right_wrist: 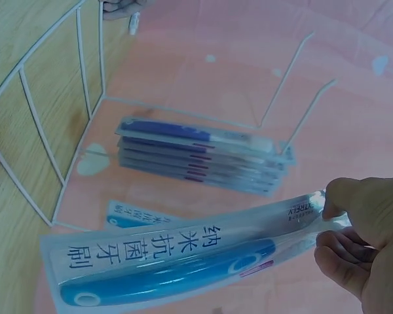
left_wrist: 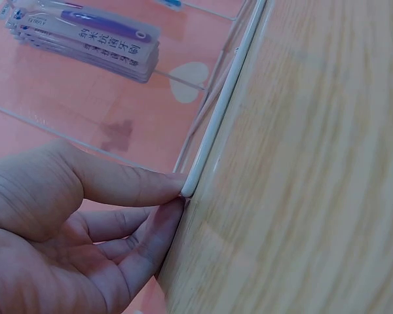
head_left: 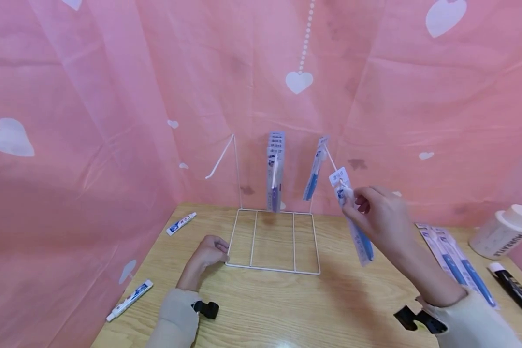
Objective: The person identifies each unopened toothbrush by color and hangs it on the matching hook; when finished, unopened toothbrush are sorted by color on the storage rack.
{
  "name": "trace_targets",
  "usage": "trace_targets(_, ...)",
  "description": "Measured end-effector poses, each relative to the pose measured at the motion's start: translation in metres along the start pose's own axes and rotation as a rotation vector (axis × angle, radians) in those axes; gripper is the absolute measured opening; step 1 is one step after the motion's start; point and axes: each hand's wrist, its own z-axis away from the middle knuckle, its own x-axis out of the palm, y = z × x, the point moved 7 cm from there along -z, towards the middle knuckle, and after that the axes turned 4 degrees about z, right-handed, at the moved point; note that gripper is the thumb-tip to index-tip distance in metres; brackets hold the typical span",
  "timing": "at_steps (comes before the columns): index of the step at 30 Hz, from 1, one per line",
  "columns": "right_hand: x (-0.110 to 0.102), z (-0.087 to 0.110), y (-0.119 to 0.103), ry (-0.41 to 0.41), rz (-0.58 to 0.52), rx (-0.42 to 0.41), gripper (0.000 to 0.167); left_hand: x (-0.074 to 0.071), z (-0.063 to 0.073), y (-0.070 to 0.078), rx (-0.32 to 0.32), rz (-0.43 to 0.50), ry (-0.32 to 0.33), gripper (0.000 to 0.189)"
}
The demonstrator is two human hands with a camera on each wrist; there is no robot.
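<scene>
My right hand (head_left: 380,215) pinches a packaged blue toothbrush (right_wrist: 164,261) near its top card, which is at the tip of the right hook of a white wire rack (head_left: 271,270). Behind it on that hook hangs another blue toothbrush pack (head_left: 314,171). Several purple toothbrush packs (head_left: 275,179) hang stacked on the middle hook. The left hook (head_left: 221,157) is bare. With thumb and fingers, my left hand (head_left: 210,250) pinches the front left corner of the rack's base; the left wrist view shows the thumb on the white wire (left_wrist: 216,124).
Two toothpaste tubes (head_left: 181,224) lie on the left of the wooden table (head_left: 243,309). To the right are more blue toothbrush packs (head_left: 458,263), a white bottle (head_left: 502,234) and a black tube (head_left: 515,290). A pink curtain (head_left: 252,63) with hearts hangs behind the rack.
</scene>
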Motion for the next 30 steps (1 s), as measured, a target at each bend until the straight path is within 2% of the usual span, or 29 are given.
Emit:
trace_targets(7,0.023,-0.012,0.011,-0.020,-0.059,0.070,0.011,-0.001,0.001,0.000,-0.009,0.007,-0.002,0.032)
trace_targets(17,0.061,-0.040,0.029,-0.026,-0.065,0.166,0.026,-0.001,0.000,-0.001,0.003,0.008,-0.006,0.033)
trace_targets(25,0.084,-0.062,0.047,-0.006,-0.108,0.247,0.025,0.000,0.000,0.001,-0.011,0.005,-0.017,0.033)
trace_targets(30,0.096,-0.073,0.057,-0.025,-0.115,0.333,0.021,0.000,0.000,0.002,-0.009,0.002,-0.018,0.034)
